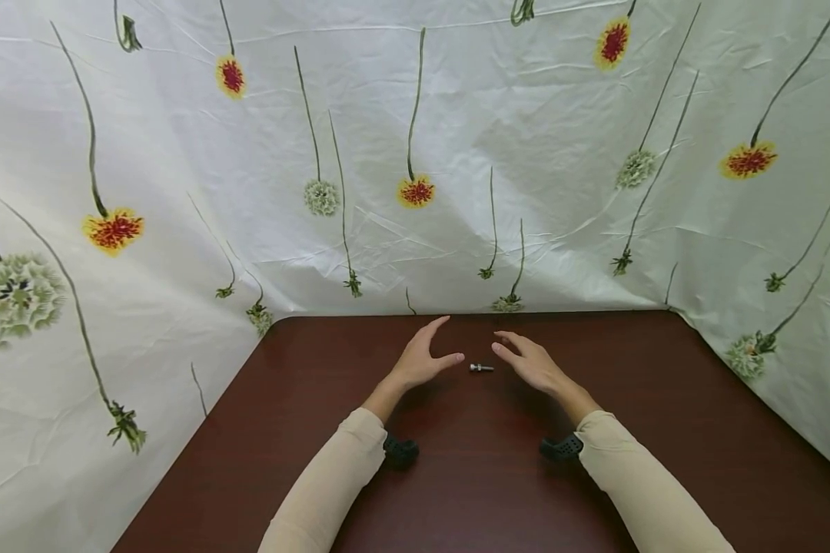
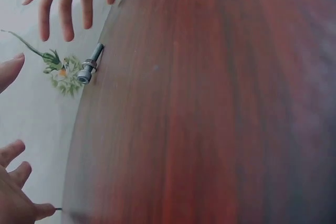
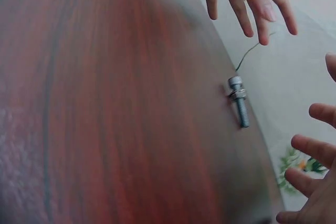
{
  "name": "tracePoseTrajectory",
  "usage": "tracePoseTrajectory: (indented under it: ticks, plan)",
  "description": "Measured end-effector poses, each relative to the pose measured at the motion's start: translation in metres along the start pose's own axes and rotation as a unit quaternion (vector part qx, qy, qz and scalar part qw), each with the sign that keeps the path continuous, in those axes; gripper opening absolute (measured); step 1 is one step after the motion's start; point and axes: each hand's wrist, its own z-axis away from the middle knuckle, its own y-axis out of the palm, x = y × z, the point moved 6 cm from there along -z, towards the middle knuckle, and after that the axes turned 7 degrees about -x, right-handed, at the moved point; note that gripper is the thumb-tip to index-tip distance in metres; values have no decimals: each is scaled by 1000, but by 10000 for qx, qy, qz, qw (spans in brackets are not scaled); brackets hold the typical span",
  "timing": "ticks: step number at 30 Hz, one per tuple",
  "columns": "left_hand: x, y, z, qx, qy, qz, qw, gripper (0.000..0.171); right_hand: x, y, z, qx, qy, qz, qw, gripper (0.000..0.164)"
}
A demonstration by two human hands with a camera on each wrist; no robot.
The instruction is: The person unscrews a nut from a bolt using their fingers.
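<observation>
Both hands open on either side of a bolt, which neither touches.
Head view: the bolt (image 1: 481, 368) lies on the dark table (image 1: 484, 476) just below the frame's centre, its head pointing left; the left hand (image 1: 420, 361) and right hand (image 1: 536, 365) flank it, thumbs apart from extended fingers. Left wrist view: the bolt is at upper left, with the right hand's straight, spread fingers above it and parts of the left hand along the left edge. Right wrist view: the bolt sits right of centre, a nut (image 3: 238, 93) around its shank near the head; the right hand's spread fingers enter at lower right. This seems to be the reaching stage; taking hold would call for lowering the fingers and pinching the bolt.
</observation>
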Motion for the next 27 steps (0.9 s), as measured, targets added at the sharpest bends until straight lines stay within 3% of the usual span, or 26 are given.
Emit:
tracePoseTrajectory:
  ticks: [7,15,23,27]
  plan:
    - [5,7,-2,190,-446,545,9973,77,-9,11,-6,-127,133,-172,9997,53]
    - [5,16,-4,375,-687,636,9949,63,-16,26,-12,-53,243,-270,9993,45]
    - [9,27,-5,537,-1267,437,9895,37,-21,33,-13,4,395,-422,9983,34]
    - [5,31,-5,667,-1315,129,9890,32,-23,33,-14,102,311,-230,9992,23]
